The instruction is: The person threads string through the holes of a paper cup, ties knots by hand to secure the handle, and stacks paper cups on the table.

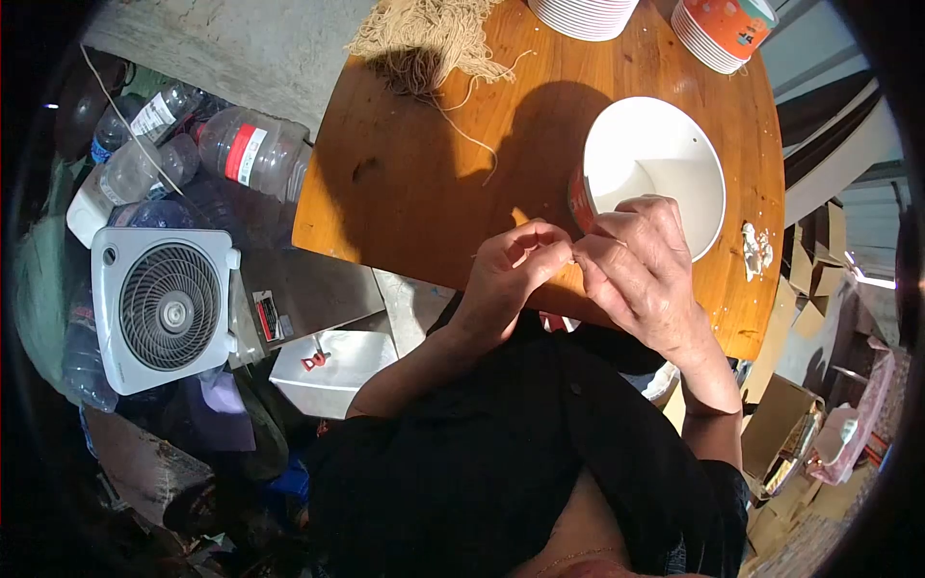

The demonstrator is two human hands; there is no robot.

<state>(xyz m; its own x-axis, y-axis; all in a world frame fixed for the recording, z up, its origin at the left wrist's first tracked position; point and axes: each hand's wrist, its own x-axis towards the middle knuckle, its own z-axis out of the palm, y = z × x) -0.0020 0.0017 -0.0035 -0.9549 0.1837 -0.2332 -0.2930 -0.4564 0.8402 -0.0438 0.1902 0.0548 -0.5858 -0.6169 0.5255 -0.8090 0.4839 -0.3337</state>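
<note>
My left hand [515,275] and my right hand [647,275] meet over the table's near edge, fingertips pinched close together. Something tiny sits between them, too small to name. Just beyond my right hand a white paper bucket [665,144] with a red-orange outside lies tipped, its mouth facing me; a small dark hole shows near its rim. My right fingers overlap the bucket's lower edge in view; whether they touch it I cannot tell. A tangled bundle of tan string [424,43] lies at the far left of the table, one strand trailing toward the middle.
Stacked paper buckets [718,34] and another white stack [583,14] stand at the wooden table's [414,202] far side. White scraps [756,250] lie at its right edge. Left of the table are a box fan [173,308], plastic bottles [251,149] and a white bin [332,371].
</note>
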